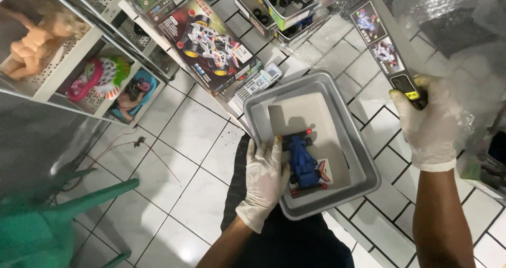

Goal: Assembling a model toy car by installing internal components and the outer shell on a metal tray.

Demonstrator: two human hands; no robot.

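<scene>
**Tray on the lap, box held out to the side: where this could slip**

The left hand (265, 181), in a pale disposable glove, rests on the near-left rim of a grey rectangular plastic tray (363, 157), its fingers curled over the edge and just beside a small blue toy racing car (304, 165). The car lies on the tray floor near the person's body, partly on a small printed card (325, 169). Whether the fingers press the car or only the rim cannot be told. The tray seems to sit on the person's dark-clothed lap (284, 236), above the white tiled floor (184, 141).

The right hand (428, 123), also gloved, is closed around the lower end of a long narrow printed cardboard box (387, 49), held well away from the tray and tilted up toward crinkled clear plastic wrap (464, 15).

In my judgement the main risk is the tray. It is steadied by one hand on one side only, so a shift of the legs could tip it and roll the car out onto the tiles. The box is gripped at one end, and smooth gloves may let it pivot or slide. Swinging it back could also knock the large toy-car carton (213, 44) leaning by the white shelf (79, 62).
</scene>
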